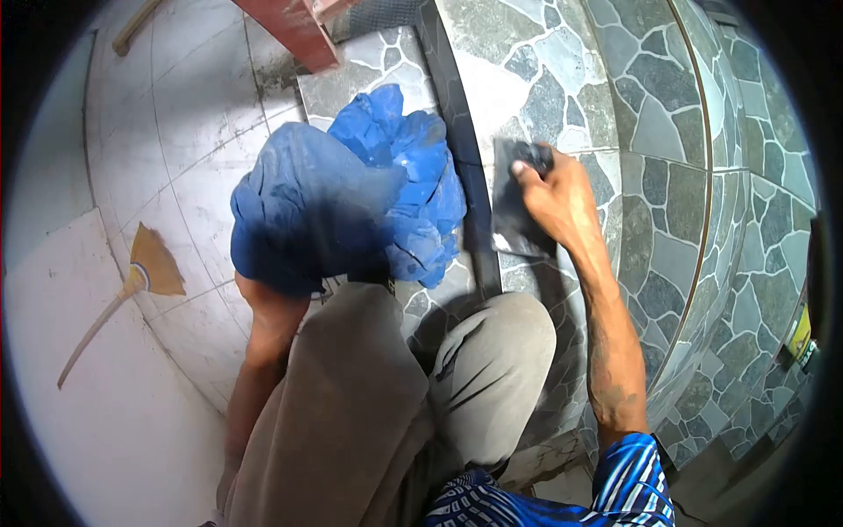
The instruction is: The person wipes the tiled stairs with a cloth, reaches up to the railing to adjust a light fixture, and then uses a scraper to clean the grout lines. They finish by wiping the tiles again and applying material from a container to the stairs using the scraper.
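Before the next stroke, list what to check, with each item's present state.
1. Right hand grip on the dark float: fingers closed round its handle, ok.
2. Float laid against the stone tiles beside the dark strip: ok.
3. Left hand grip: hidden under the blue cloth, cannot tell.
4. Blue cloth apart from the float, on the other side of the strip: ok.
5. Broom lying on the white floor, away from both arms: ok.
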The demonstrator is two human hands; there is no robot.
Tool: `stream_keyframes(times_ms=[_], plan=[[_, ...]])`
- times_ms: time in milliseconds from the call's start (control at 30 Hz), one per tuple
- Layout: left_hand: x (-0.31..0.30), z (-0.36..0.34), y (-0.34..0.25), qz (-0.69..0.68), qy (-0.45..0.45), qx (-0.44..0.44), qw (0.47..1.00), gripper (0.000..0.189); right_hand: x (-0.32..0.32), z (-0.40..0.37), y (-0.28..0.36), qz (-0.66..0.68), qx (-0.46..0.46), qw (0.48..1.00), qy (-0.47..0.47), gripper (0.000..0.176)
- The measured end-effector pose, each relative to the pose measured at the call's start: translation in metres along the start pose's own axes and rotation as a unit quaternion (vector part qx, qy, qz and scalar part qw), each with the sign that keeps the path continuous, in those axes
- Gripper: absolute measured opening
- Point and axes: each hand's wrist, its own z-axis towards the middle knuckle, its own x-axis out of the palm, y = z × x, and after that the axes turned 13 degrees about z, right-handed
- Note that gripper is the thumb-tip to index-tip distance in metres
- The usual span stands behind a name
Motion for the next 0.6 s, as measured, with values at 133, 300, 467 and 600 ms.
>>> stream_keyframes(times_ms=[133, 300, 467, 600], plan=[[0.014, 0.007, -0.003, 0.028, -0.016, -0.002, 0.999, 0.053, 0.01, 0.013, 0.001, 0.007, -0.001, 1.0, -0.015, 0.027], [0.011, 0.002, -0.004, 0.29, 0.007, 0.132, 0.948, 0.045, 0.009, -0.006, -0.014, 0.049, -0.007, 0.998, -0.031, 0.031], [0.016, 0.005, 0.001, 0.147, -0.026, 0.089, 0.985, 0.043, 0.006, -0.009, 0.01, 0.008, 0.101, 0.995, 0.0, 0.029], [-0.009, -0.004, 0.002, 0.624, -0.008, 0.28, 0.729, 0.061, 0.021, -0.015, -0.017, 0.097, -0.026, 0.992, -0.071, 0.025]])
